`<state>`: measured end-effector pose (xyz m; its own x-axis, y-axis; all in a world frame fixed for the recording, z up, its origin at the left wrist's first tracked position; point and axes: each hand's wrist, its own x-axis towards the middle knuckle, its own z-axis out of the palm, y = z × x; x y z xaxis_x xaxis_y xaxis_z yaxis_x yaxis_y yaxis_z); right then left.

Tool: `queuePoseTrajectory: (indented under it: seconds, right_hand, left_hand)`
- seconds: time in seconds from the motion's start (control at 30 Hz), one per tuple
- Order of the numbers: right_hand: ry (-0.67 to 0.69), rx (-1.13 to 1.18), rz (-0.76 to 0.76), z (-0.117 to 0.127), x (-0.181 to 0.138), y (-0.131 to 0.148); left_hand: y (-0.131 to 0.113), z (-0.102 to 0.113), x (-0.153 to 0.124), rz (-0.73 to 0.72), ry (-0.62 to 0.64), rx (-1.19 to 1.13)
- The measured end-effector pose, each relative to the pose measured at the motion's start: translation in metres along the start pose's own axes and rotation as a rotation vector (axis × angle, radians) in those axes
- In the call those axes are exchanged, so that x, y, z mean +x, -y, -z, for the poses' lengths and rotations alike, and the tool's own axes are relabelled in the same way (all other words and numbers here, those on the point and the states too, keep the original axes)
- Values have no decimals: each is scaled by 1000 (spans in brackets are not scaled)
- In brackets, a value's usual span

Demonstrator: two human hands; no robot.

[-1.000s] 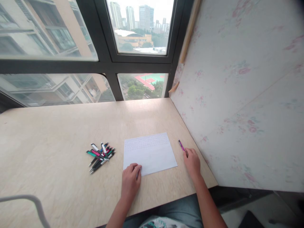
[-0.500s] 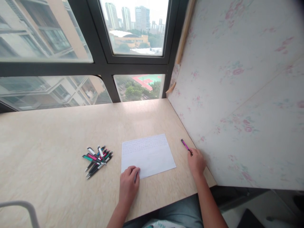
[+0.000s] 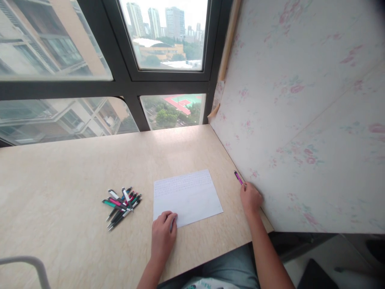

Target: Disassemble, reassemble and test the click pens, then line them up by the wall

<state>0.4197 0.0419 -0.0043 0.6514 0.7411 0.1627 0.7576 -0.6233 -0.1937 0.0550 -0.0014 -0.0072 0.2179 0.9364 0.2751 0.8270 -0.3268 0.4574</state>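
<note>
Head view: right hand (image 3: 251, 199), right of center low in the frame, fingers closed on purple pen (image 3: 238, 178), near the wall (image 3: 300, 100). Left hand (image 3: 164, 230), bottom center, fingers curled on near-left corner of paper (image 3: 192, 200); cannot tell whether it grips anything. Paper flat on counter (image 3: 66, 172), writing across its upper part. Pile of pens (image 3: 122, 205) at lower left.

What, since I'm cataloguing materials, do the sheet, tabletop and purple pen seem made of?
Sheet: paper, matte, thin-looking and flat, with written lines. Tabletop: stone or laminate imitating it, smooth; mottled beige with soft sheen. Purple pen: perhaps plastic, judging by its coloured barrel; finish too small to tell.
</note>
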Motion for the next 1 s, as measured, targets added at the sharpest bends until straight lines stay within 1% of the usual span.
queuePoseTrajectory:
  seconds: [0.33,0.63,0.8,1.0]
  right_hand:
    - [14,31,-121,-3,0,7]
    - [-70,14,-233,-3,-7,2]
    - [-115,6,-257,-7,-8,2]
    - [-143,6,-251,-9,-8,1]
  left_hand:
    - [1,-1,1,3,3,-8]
    - [1,-1,0,8,9,-17]
    - [1,-1,-1,18,7,-26]
    - [0,0,-1,13,16,-35]
